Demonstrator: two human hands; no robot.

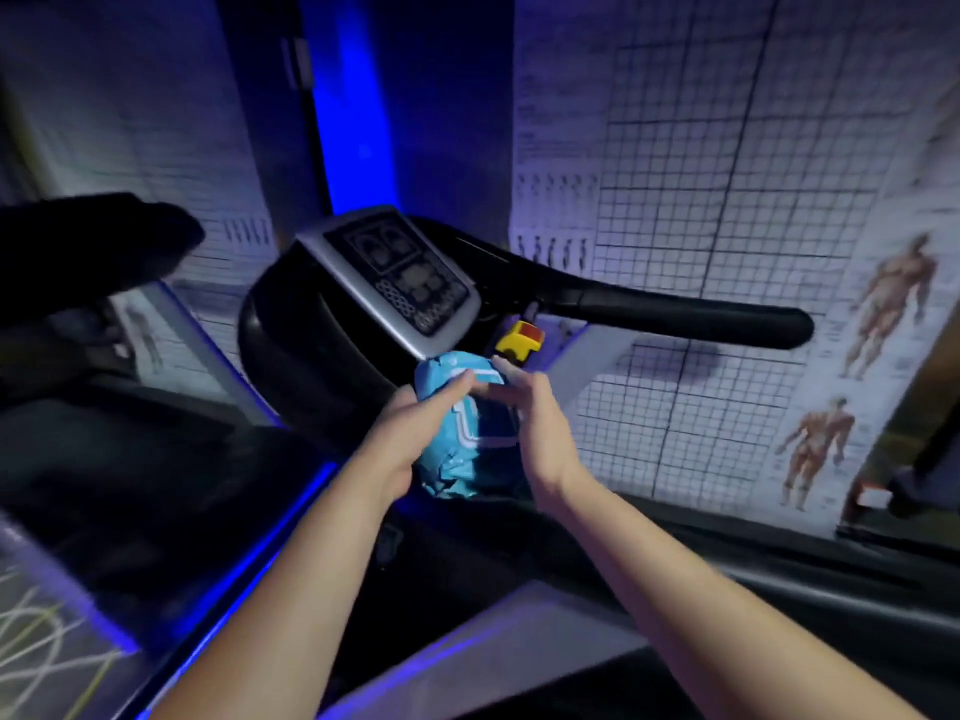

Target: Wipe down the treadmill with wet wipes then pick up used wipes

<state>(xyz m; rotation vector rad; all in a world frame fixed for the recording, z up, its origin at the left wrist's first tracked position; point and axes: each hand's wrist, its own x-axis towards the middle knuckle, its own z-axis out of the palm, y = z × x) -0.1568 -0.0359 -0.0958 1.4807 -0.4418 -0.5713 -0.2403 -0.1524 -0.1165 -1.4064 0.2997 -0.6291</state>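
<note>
One crinkled light-blue wipes pack [464, 456], white-outlined label [482, 422] on top.

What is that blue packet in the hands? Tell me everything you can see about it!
It is a soft pack of wet wipes, bright blue with white stripes and edging, made of crinkly, shiny plastic film. It looks puffy and crumpled, tilted with one end up toward the treadmill console. The left hand grips its left side, thumb lying across the front. The right hand holds the right side, fingers curled at the top end. Any writing is too blurred to read.
</note>
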